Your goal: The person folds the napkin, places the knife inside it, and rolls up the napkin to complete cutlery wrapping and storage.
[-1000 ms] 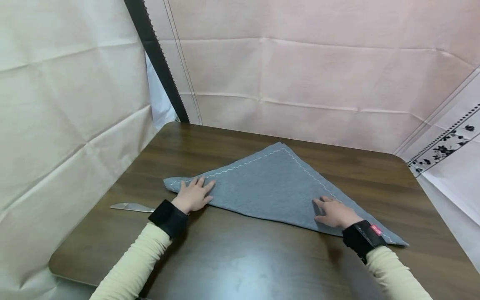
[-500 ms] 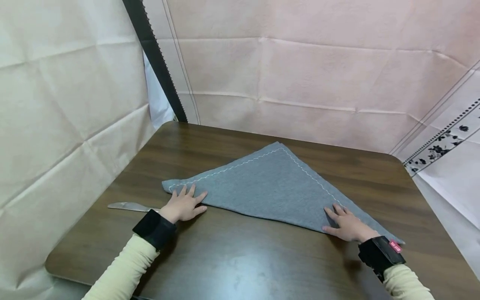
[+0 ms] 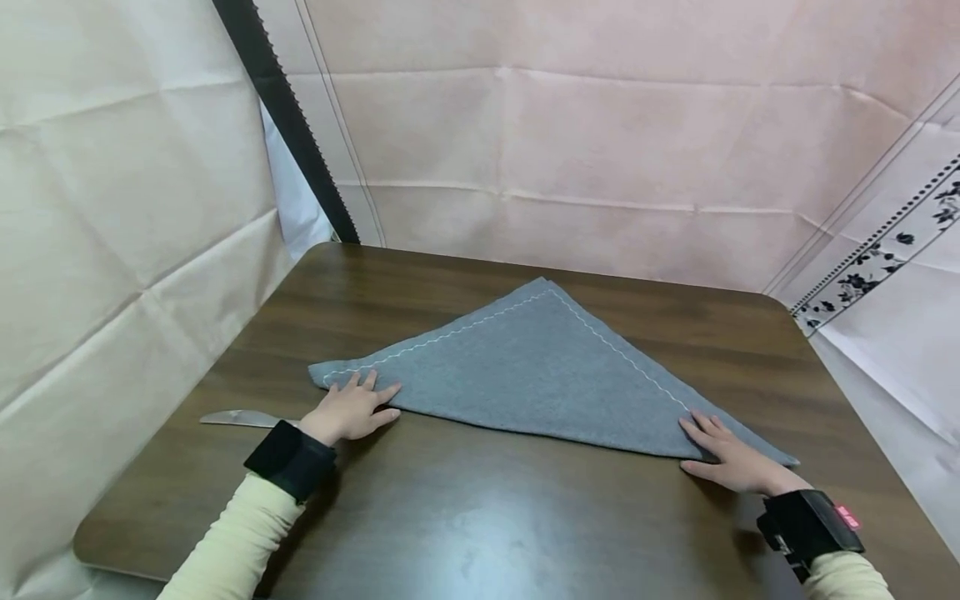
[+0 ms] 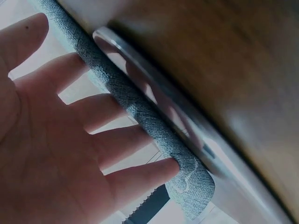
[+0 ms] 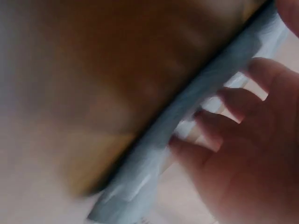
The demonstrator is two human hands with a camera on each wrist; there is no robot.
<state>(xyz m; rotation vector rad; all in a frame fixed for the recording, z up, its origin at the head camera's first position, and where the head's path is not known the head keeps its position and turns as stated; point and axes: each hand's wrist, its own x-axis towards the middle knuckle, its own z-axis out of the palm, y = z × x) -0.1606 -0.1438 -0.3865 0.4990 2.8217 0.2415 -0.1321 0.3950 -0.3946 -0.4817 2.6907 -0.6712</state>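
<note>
A grey-blue cloth (image 3: 525, 375) with white stitching along two edges lies folded into a triangle on the table, its peak pointing away from me. My left hand (image 3: 351, 410) is spread at the cloth's left corner, fingertips on the fabric. In the left wrist view those straight fingers (image 4: 135, 142) meet the folded edge. Toward the right corner my right hand (image 3: 738, 458) lies with fingers apart over the front fold. The right wrist view is blurred, but its fingers (image 5: 224, 116) reach the cloth (image 5: 140, 172). A table knife (image 3: 238, 417) lies left of my left hand, its handle hidden behind it.
The brown wooden table (image 3: 465, 517) has rounded corners. Pale creased sheets (image 3: 600, 150) hang behind it and on the left. A white sheet with a black floral band (image 3: 862, 275) hangs at the right.
My right hand has slid rightward along the cloth toward its right corner. My left hand has shifted left and nearer to me. The cloth keeps its triangular shape; the head view has shifted slightly.
</note>
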